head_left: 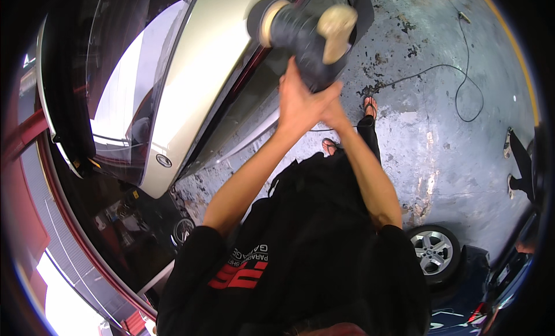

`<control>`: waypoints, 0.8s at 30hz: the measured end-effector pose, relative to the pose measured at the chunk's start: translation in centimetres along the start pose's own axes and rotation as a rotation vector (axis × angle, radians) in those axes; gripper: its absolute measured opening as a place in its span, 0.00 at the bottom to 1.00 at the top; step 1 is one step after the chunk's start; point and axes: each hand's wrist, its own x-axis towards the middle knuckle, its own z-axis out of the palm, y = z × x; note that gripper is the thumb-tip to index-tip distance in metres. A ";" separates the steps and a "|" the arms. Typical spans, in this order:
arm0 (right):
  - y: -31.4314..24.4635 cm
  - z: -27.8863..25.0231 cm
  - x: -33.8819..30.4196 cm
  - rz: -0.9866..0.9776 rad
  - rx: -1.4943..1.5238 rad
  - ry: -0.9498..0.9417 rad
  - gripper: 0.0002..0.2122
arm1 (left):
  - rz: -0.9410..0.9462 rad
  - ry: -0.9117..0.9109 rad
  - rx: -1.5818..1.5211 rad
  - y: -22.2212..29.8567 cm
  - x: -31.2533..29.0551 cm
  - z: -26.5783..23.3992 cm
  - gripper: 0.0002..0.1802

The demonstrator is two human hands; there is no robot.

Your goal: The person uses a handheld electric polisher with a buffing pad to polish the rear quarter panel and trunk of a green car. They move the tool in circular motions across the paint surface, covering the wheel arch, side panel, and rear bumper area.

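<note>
Both my hands are raised in front of me at a black and cream polisher (298, 32), which is smeared by motion. Its round pad end (267, 23) points left, over the edge of the pale car (211, 41). My left hand (300, 102) is closed on the lower black part of the tool, thumb stretched upward along it. Against it from the right presses my right hand (332, 110), its fingers mostly hidden behind the left hand and the tool. Whether the pad touches the car, I cannot tell.
A round badge (164, 160) marks the car's near end. Loops of black cable (457, 73) lie on the worn grey floor (399, 162). A wheel with silver spokes (433, 254) is at the lower right, near a dark blue car (462, 313). Another person's legs (522, 162) show at the right.
</note>
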 end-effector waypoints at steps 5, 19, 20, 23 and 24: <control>7.6 7.3 -4.6 0.137 0.163 -0.164 0.44 | -0.096 -0.010 0.031 -7.4 -8.1 -8.8 0.59; 2.6 -7.2 4.2 0.055 -0.162 -0.028 0.45 | 0.184 0.048 0.324 3.8 6.6 6.6 0.41; 2.3 -7.0 4.3 0.054 -0.171 -0.028 0.44 | 0.196 0.056 0.308 3.0 6.9 6.9 0.41; 3.6 -4.5 3.8 0.059 -0.165 -0.061 0.43 | 0.226 0.059 0.289 0.3 6.1 4.7 0.43; 4.0 -4.0 3.2 0.044 -0.162 -0.050 0.43 | 0.234 0.029 0.293 0.1 4.6 3.7 0.46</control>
